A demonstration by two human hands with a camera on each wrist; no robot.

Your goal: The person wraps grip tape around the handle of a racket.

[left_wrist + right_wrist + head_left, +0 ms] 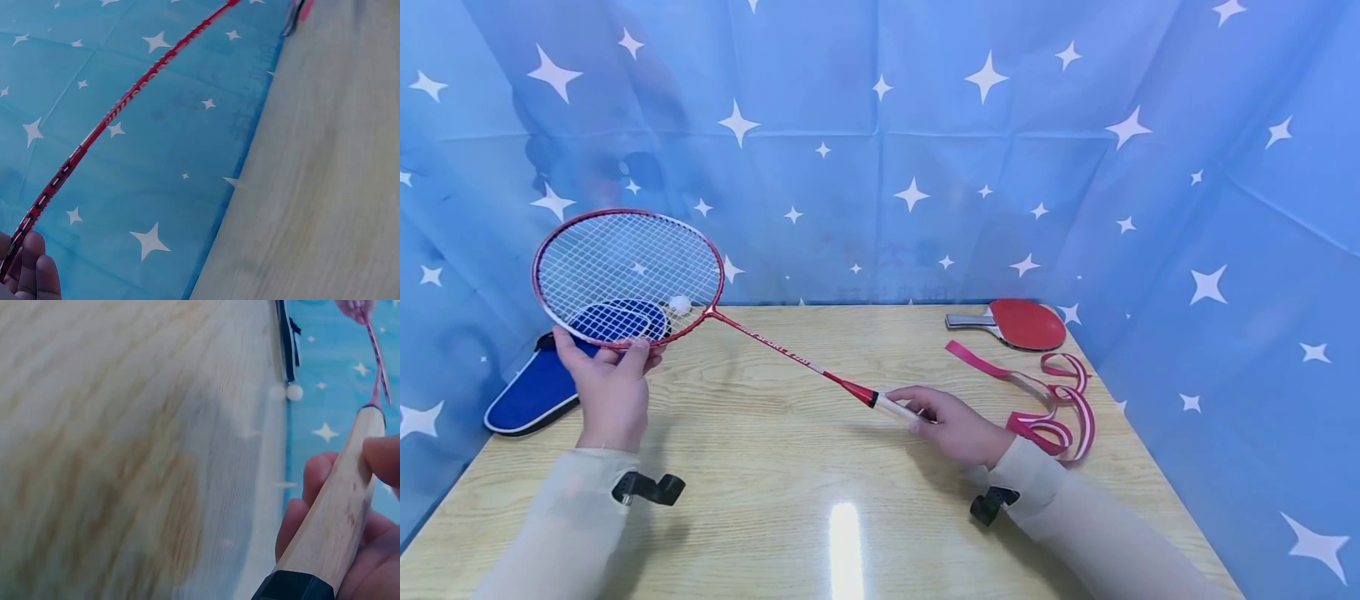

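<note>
A red and white badminton racket (775,343) is held above the table, its strung head at the left and its handle toward the right. My left hand (613,392) pinches the lower rim of the head between thumb and fingers; the left wrist view shows fingertips (31,259) against the red frame. My right hand (958,425) grips the pale handle (340,506), thumb on one side and fingers curled round the other. In the right wrist view, the handle's black end cap (297,586) shows at the bottom.
A blue paddle case (542,387) lies at the left, partly behind the racket head. Near it is a white ball (680,305). A red table tennis paddle (1028,324) lies at the back right, with a loose pink striped ribbon (1084,417) in front. A starry blue curtain (850,167) borders the table.
</note>
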